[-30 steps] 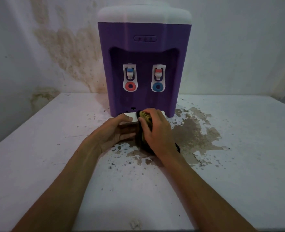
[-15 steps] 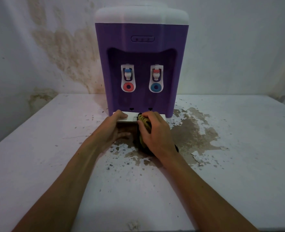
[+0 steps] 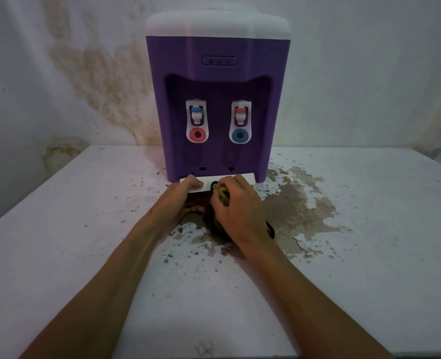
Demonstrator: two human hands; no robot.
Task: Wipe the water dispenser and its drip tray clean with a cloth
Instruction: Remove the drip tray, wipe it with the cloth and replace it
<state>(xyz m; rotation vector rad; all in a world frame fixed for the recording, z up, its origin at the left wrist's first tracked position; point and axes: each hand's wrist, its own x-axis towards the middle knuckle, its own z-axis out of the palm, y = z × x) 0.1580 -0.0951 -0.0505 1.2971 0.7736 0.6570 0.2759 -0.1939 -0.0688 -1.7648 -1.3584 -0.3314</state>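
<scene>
A purple water dispenser [image 3: 218, 81] with a white top and two white taps stands at the back of the table against the wall. Its white drip tray [image 3: 246, 178] sits at the foot of the dispenser, mostly covered by my hands. My left hand [image 3: 182, 200] grips the tray's left end, thumb on top. My right hand [image 3: 236, 207] is closed on a dark cloth with a yellowish patch [image 3: 220, 194] and presses it against the tray's front middle. A dark end of the cloth hangs out behind my right wrist.
The white table [image 3: 84, 242] has peeling paint and a large brown bare patch [image 3: 299, 206] right of my hands, with dark flecks in front. The wall [image 3: 97, 73] behind carries a brown damp stain left of the dispenser.
Both hands and the drip tray have moved slightly away from me, toward the dispenser's base. My grips on the tray and the cloth are unchanged.
</scene>
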